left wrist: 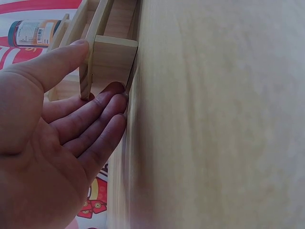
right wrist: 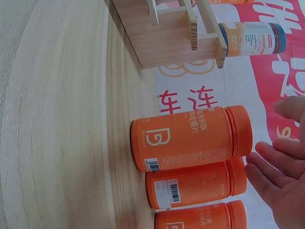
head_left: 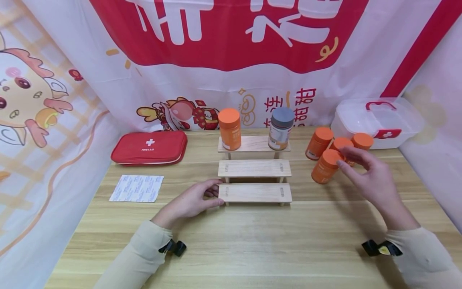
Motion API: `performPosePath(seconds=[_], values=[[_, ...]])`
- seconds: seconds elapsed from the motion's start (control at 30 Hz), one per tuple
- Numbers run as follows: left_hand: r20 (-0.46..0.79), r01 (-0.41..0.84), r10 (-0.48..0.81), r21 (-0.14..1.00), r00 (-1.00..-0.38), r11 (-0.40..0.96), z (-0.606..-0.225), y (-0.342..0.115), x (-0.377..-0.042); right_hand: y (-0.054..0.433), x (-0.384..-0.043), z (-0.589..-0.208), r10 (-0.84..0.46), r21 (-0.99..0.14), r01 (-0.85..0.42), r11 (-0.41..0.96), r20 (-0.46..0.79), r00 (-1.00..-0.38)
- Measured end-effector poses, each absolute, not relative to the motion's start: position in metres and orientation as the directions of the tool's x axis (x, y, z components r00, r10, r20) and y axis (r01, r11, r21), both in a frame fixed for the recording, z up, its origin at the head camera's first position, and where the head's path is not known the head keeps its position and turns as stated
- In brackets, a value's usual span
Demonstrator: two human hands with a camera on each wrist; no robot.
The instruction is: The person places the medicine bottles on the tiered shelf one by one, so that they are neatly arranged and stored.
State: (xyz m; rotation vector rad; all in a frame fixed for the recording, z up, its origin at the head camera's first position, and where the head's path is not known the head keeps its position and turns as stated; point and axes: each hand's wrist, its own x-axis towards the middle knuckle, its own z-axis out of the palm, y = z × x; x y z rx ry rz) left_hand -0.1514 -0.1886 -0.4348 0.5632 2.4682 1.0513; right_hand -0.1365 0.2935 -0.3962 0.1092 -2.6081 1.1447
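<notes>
A three-tier wooden display stand [head_left: 254, 192] stands mid-table. My left hand [head_left: 196, 196] is at the left end of its lowest step, thumb at the front corner and index finger at the back corner. The other fingers extend beside the end panel [left wrist: 112, 59]. On the top step are an orange bottle [head_left: 230, 130] and a grey-capped bottle [head_left: 280, 130]. To the right, several orange-capped bottles cluster upright. My right hand [head_left: 371, 180] hovers over them, its fingertips right at the cap of the front orange bottle [right wrist: 186, 140] and its thumb spread away.
Behind the orange bottles sits a clear-lidded white box [head_left: 357, 134] with a red handle. A red first-aid pouch [head_left: 148, 148] lies at the back left, with a printed white packet [head_left: 137, 188] in front of it. Printed cloth [head_left: 231, 80] hangs along the back.
</notes>
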Motion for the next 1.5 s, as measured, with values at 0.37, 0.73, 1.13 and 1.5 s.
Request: performPosePath(seconds=[0.37,0.73,1.13,1.5], values=[[-0.205,0.204,0.504,0.740,-0.839,0.641,-0.434,-0.189,-0.151,0.298,-0.142,-0.406,0.015,-0.714,-0.184,0.676,0.262,-0.965],[-0.211,0.201,0.496,0.732,-0.842,0.651,-0.434,-0.189,-0.151,0.294,-0.146,-0.408,0.003,-0.694,-0.140,0.706,0.200,-0.980],[-0.216,0.193,0.497,0.738,-0.840,0.646,-0.434,-0.190,-0.151,0.291,-0.150,-0.412,-0.005,-0.689,-0.089,0.719,0.122,-0.993],[-0.216,0.191,0.497,0.741,-0.841,0.644,-0.435,-0.190,-0.152,0.289,-0.151,-0.413,-0.011,-0.678,-0.093,0.730,0.124,-0.992]])
